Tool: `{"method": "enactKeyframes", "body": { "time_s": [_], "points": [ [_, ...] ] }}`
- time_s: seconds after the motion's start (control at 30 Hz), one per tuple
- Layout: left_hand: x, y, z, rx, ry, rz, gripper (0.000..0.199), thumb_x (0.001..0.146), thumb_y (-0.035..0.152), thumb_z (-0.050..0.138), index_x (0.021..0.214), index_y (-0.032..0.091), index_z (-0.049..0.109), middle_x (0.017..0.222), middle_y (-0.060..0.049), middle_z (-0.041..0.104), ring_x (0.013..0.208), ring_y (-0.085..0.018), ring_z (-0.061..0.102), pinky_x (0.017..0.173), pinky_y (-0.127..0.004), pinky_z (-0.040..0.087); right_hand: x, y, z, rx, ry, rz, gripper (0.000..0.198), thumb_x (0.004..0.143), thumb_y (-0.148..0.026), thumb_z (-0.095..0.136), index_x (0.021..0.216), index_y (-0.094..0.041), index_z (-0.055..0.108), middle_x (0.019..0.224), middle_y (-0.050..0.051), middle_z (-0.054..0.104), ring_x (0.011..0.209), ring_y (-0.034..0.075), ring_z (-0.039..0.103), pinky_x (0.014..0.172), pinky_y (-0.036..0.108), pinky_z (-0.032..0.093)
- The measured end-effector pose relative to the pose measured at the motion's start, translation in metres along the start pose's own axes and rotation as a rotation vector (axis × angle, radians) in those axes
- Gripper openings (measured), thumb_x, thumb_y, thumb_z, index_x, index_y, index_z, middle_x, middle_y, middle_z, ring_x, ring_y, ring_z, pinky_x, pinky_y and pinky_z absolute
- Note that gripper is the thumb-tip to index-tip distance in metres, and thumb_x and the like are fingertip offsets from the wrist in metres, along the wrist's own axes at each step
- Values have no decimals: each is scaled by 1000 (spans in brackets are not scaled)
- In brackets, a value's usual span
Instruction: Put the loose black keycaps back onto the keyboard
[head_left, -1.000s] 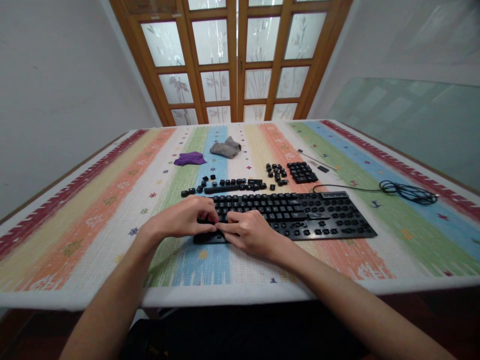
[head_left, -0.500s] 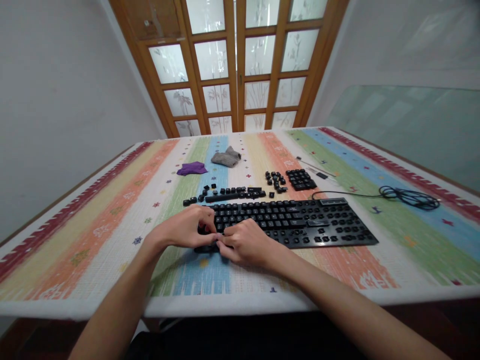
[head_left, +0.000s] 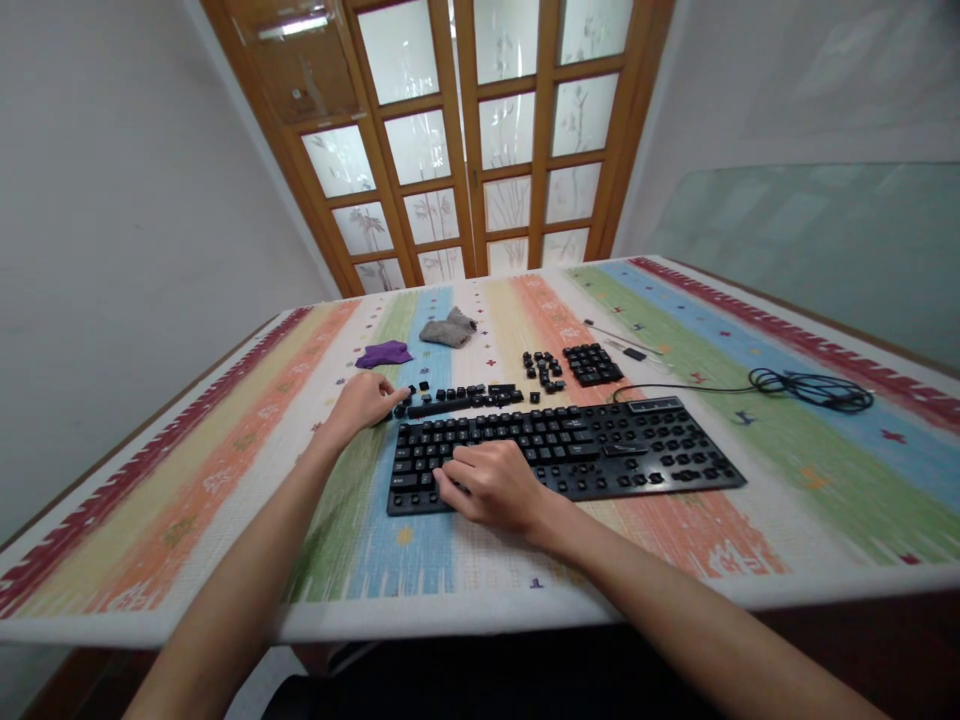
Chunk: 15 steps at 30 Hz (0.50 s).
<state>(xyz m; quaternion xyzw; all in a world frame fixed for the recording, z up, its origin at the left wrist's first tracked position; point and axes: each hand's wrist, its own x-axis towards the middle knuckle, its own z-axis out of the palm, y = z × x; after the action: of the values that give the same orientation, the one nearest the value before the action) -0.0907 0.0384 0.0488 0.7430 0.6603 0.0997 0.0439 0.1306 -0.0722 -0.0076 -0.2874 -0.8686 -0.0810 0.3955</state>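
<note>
A black keyboard lies at a slight angle on the striped tablecloth. Keycaps cover its left and middle part, while the right block and most of the front row show bare switch mounts. My right hand rests over the keyboard's lower left with its fingers curled together; whatever may be between the fingertips is hidden. Beyond the keyboard's left end, my left hand has its thumb and fingertips drawn together at the left end of a row of loose keycaps. I cannot make out what they pinch. A long spacebar keycap lies in that row.
Behind the keyboard sit a cluster of loose keycaps and a block of number keycaps. A coiled cable lies to the right. Purple cloth, grey cloth and a thin rod lie farther back.
My left hand has left the keyboard's lower left and moved back and left to the loose keycaps. My right hand stays over the keyboard. The view has shifted slightly.
</note>
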Motion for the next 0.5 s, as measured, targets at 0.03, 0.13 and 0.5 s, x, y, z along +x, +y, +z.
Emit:
{"method": "enactKeyframes", "body": {
  "time_s": [0.03,0.13,0.5],
  "points": [
    [2,2,2,3,-35,-24,30,94,39,63,103,11,68,106,-10,68,97,-26,66,88,-41,54,0,1,-1,-5,9,4,41,98,-24,46,60,-16,60,57,0,58,47,9,44,49,29,19],
    [6,8,6,-15,-107,-71,34,97,36,61,125,16,58,125,-9,60,106,-24,63,89,-43,56,-1,2,-3,-11,19,11,40,97,-23,47,60,-16,60,57,0,58,47,9,46,49,29,19],
    [-7,5,-10,-390,1,-41,32,86,41,71,93,10,71,97,-9,69,93,-25,63,78,-32,51,3,1,-10,-22,153,89,39,96,-21,48,59,-16,60,55,0,57,47,9,46,48,28,24]
  ]
}}
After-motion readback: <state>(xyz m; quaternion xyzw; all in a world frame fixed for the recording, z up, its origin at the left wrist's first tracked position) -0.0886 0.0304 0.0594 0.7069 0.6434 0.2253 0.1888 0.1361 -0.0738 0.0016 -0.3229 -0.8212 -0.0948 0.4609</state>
